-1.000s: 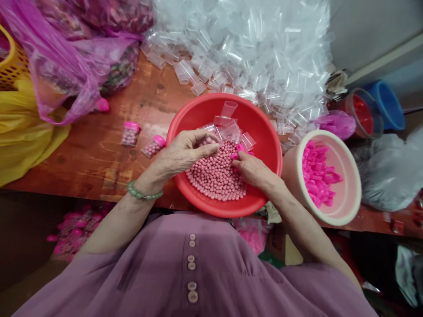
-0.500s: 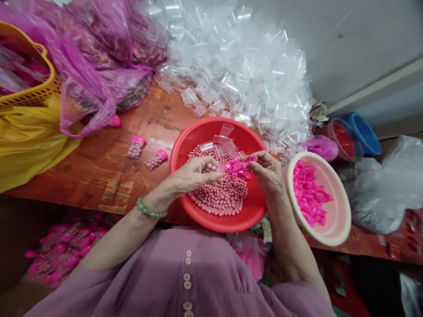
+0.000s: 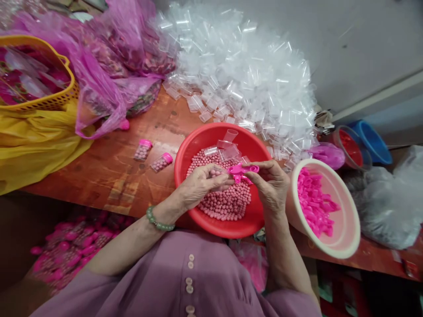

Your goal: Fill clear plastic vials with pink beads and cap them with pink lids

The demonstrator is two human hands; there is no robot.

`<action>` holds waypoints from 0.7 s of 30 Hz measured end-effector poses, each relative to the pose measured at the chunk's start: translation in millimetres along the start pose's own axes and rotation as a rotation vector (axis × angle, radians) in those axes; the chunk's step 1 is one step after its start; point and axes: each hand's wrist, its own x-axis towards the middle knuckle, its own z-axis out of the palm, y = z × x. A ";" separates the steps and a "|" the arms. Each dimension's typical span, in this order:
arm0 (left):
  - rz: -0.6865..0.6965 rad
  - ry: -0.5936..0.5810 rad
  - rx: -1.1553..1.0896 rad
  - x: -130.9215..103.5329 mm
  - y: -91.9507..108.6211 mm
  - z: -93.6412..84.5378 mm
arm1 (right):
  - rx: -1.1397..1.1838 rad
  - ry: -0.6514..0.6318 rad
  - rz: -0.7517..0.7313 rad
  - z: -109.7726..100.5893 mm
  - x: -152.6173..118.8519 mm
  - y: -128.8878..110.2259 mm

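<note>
Pinching one tube of beads (image 3: 216,172) in my left hand (image 3: 198,186), pink pieces (image 3: 243,170), count unclear, in my right hand (image 3: 272,185); one red basin (image 3: 255,152) below, two capped tubes (image 3: 142,150) near it.

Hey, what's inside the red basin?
Pink beads and clear containers lie in the red basin. The left hand hides some beads, the right hand part of the basin; anything beneath the beads is covered.
</note>
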 end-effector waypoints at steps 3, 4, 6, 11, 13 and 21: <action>0.014 0.011 -0.058 2.8 -0.3 0.6 | -0.027 0.039 -0.019 3.6 -1.0 3.2; 0.029 0.022 -0.067 3.6 -0.8 0.5 | -0.026 0.060 -0.022 4.9 -1.5 4.6; 0.082 0.048 -0.064 4.9 -2.1 -0.4 | -0.031 0.098 -0.028 7.4 -2.8 7.7; 0.256 0.133 0.167 3.3 -4.1 -2.6 | -0.252 0.025 -0.069 13.0 -5.7 11.6; 0.294 0.148 0.284 1.8 -3.0 -2.4 | -0.374 -0.020 -0.134 15.2 -4.9 9.3; 0.359 0.102 0.426 0.3 -0.7 -0.7 | -0.472 -0.080 -0.188 20.0 -2.0 2.5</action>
